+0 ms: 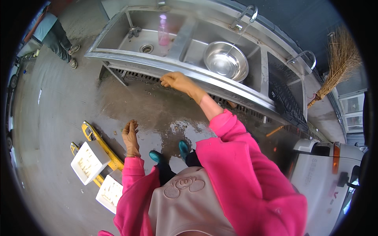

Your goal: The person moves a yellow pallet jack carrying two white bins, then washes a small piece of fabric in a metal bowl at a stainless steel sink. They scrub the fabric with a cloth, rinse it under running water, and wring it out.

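My right hand [177, 82], in a tan glove, reaches toward the sink unit's front edge [151, 63], its fingers loosely bent and holding nothing visible. Lower and to the left, my left hand [130, 135], also gloved, hangs with loosely curled, separated fingers and nothing in it. Beyond my right hand a steel bowl [224, 63] sits in the middle basin, under a thin stream from the tap [252, 13]. The left basin holds a pink bottle [163, 33] and a small dark crumpled item [134, 32]. A black mat or tray [285, 98] lies at the right section.
A person [55, 35] stands at upper left. Yellow forks [112, 155], seemingly a pallet jack's, carry white boxes [89, 163] left of my feet. A white vehicle [311, 185] is close on my right; a straw broom [338, 59] leans beyond the sink. The concrete floor [55, 118] is wet in patches.
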`<state>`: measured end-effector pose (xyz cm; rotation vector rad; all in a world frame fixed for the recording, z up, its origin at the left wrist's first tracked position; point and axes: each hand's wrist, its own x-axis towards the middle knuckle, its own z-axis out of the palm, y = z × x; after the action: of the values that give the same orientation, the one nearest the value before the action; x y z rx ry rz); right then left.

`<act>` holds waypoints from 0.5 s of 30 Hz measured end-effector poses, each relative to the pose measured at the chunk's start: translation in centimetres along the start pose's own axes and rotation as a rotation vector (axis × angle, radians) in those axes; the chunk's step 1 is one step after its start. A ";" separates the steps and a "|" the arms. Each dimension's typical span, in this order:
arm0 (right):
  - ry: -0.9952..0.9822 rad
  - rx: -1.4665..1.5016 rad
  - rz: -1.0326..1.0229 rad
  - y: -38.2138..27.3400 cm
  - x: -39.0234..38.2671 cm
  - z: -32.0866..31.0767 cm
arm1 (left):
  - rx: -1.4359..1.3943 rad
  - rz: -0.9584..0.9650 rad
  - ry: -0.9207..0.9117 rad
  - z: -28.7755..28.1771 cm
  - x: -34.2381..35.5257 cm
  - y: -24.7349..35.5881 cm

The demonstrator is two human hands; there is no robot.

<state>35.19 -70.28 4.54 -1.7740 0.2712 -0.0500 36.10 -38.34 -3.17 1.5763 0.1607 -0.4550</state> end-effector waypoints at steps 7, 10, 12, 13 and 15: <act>0.163 0.341 0.087 -0.3 -0.1 -19.6 | 0.053 0.143 -0.334 14.9 5.5 7.8; 0.264 0.512 0.011 1.5 1.0 -26.8 | 0.044 0.236 -0.473 21.1 9.0 11.9; 0.395 0.425 -0.024 2.9 2.0 -31.6 | 0.043 0.227 -0.532 25.3 11.3 14.0; 0.461 0.511 0.013 4.0 2.5 -33.3 | 0.041 0.225 -0.560 27.3 12.3 14.8; 0.669 0.674 0.110 6.1 3.3 -36.5 | 0.034 0.160 -0.650 31.4 14.0 15.8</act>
<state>30.85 -107.11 6.38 -1.0220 0.7370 -0.5931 48.91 -72.67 6.26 1.3869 -0.4681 -0.8193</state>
